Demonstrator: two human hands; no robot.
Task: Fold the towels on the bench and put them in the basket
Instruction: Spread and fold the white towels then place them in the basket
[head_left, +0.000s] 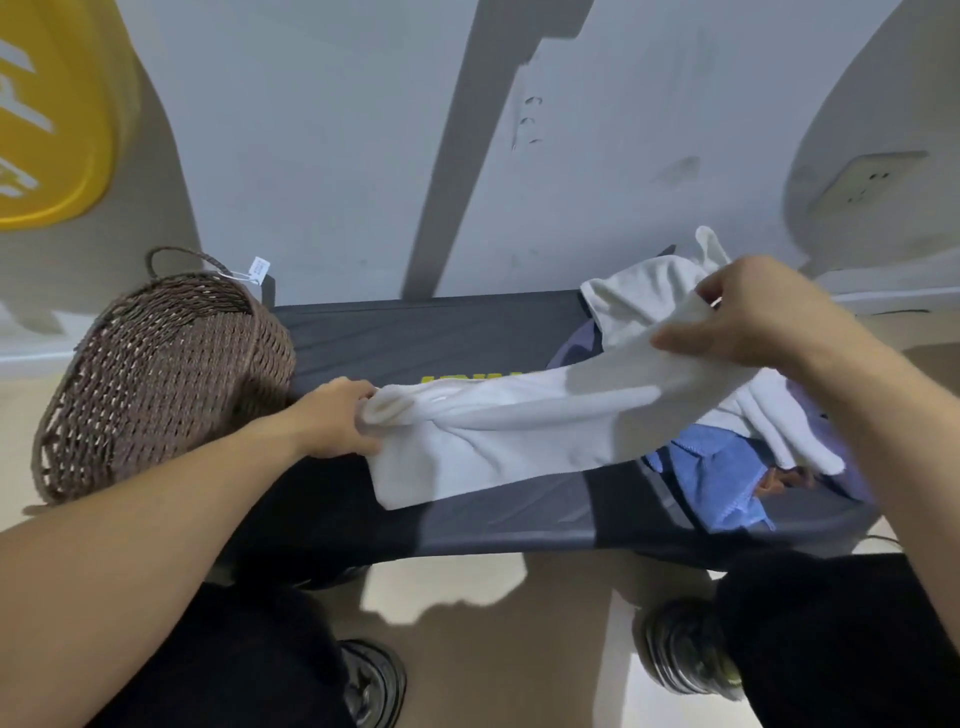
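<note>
A white towel (519, 431) stretches across the dark grey bench (415, 332), held off the surface at both ends. My left hand (337, 421) grips its bunched left end just in front of the brown woven basket (156, 379). My right hand (753, 317) pinches the towel's right end, raised above a pile of towels at the bench's right end. That pile holds another white towel (634, 296), a blue towel (722, 478) and a lavender one (576, 348). The basket sits tilted at the bench's left end, and its inside is hidden.
A white wall stands right behind the bench. A yellow sign (47, 114) is at the upper left and a wall socket (872, 182) at the upper right. My dark trousers and shoes (374, 680) are on the beige floor in front.
</note>
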